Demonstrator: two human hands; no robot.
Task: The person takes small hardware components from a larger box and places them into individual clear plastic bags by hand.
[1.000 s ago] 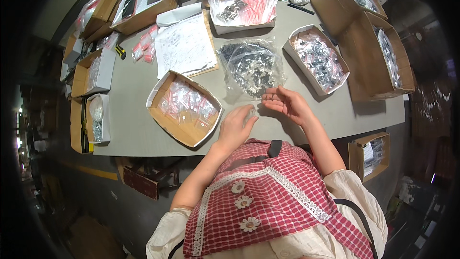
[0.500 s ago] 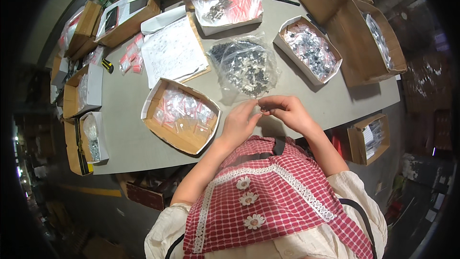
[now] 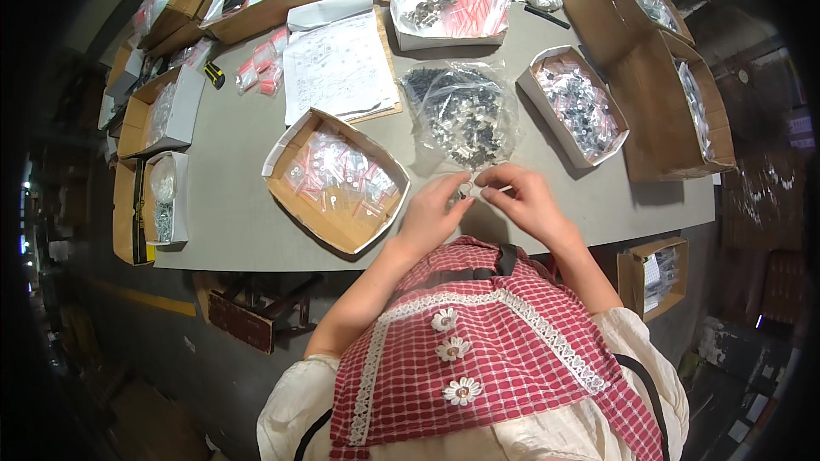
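My left hand (image 3: 437,208) and my right hand (image 3: 525,202) work close together over the table's front edge, fingertips facing each other with a small gap. The left thumb and forefinger pinch something small with a dark spot, too small to name. My right fingers are curled, thumb near forefinger; whatever they hold is too small to make out. Just beyond the fingertips lies an open clear plastic bag (image 3: 465,115) of small black and pale metallic parts. Left of my hands stands a shallow cardboard box (image 3: 359,235) with small clear, red-edged bags (image 3: 329,166).
Back centre is a white box (image 3: 448,41) of red-edged bags and metal parts; at right, a white box (image 3: 555,128) of filled bags. Larger cartons (image 3: 662,111) line the right edge, smaller boxes (image 3: 175,111) the left. Papers (image 3: 337,68) and a yellow-black cutter (image 3: 214,75) lie back left.
My view has shifted, so the table sits higher and further right in the picture. My fingertips have moved slightly apart. The boxes and the bag of parts keep their places on the table.
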